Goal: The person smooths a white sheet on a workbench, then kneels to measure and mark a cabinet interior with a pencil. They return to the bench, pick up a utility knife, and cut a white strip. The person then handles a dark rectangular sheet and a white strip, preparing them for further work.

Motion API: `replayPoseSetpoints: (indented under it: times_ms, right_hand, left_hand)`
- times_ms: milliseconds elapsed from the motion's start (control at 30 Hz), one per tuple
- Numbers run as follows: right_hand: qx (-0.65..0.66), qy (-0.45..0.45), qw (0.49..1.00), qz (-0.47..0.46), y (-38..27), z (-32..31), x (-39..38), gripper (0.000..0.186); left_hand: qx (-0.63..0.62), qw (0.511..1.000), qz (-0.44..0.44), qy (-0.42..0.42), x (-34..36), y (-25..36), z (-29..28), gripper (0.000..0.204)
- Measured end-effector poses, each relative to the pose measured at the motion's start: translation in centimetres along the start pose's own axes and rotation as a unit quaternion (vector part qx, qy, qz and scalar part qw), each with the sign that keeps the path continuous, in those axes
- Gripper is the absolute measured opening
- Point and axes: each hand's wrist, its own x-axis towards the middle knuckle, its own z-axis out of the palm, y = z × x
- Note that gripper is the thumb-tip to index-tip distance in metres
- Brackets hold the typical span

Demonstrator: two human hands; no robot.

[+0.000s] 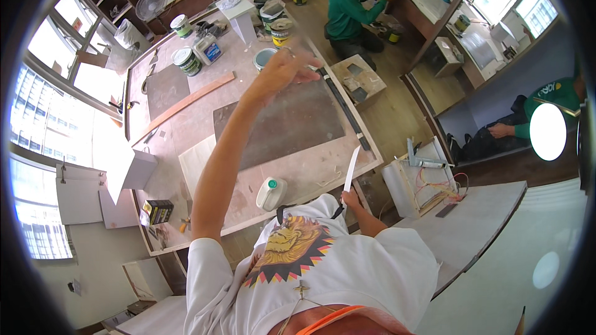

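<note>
My left hand point(287, 73) reaches over the far part of the worktable point(261, 183), its fingers stretched out and partly blurred, with nothing visible in them. Just beyond and beside it stand an opened paint can point(265, 58) and the far end of a long black bar point(344, 107) lying along the table's right edge. Low at the table's near right corner, my right hand point(352, 199) is closed around a thin, slightly curved white strip point(351, 167), which points upward. A dark brown sheet point(279, 127) lies flat beneath my left forearm.
A white jug with a green cap point(272, 193) stands near me. Several paint cans point(187, 61) and a wooden strip point(189, 104) occupy the table. One person point(352, 9) kneels beyond a box point(358, 80); another in green point(549, 102) sits at right. An open case with wires point(413, 180) is nearby.
</note>
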Motion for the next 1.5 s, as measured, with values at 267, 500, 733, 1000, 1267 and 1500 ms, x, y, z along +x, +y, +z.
replayPoseSetpoints:
  times_ms: [267, 500, 733, 1000, 1267, 1500]
  right_hand:
    - [0.075, 0.006, 0.997, 0.033, -2.4, 0.0, -2.5, 0.033]
    - [0.145, -0.047, 0.988, -0.028, -3.1, -2.6, -5.6, 0.027]
    - [0.127, -0.098, 0.985, -0.067, -4.1, -4.4, -5.5, 0.018]
    - [0.093, -0.095, 0.991, 0.026, -8.5, -4.5, -4.9, 0.019]
    - [0.091, -0.109, 0.990, 0.011, -7.8, -3.7, -3.7, 0.022]
    - [0.123, -0.060, 0.990, 0.037, -6.5, -4.1, -5.4, 0.024]
  left_hand:
    - [-0.002, 0.998, -0.053, 0.020, -1.1, -1.4, 0.9, 0.079]
    - [0.041, 0.994, -0.009, 0.096, -3.2, -3.2, -5.9, 0.077]
    - [-0.029, 0.967, 0.056, 0.247, -7.3, -2.7, -15.2, 0.076]
    - [-0.023, 0.942, 0.011, 0.333, -9.2, -1.6, -17.9, 0.088]
    - [0.014, 0.973, 0.041, 0.228, -4.1, -1.0, -15.6, 0.091]
    - [0.068, 0.964, 0.007, 0.256, -0.1, 2.3, -14.9, 0.092]
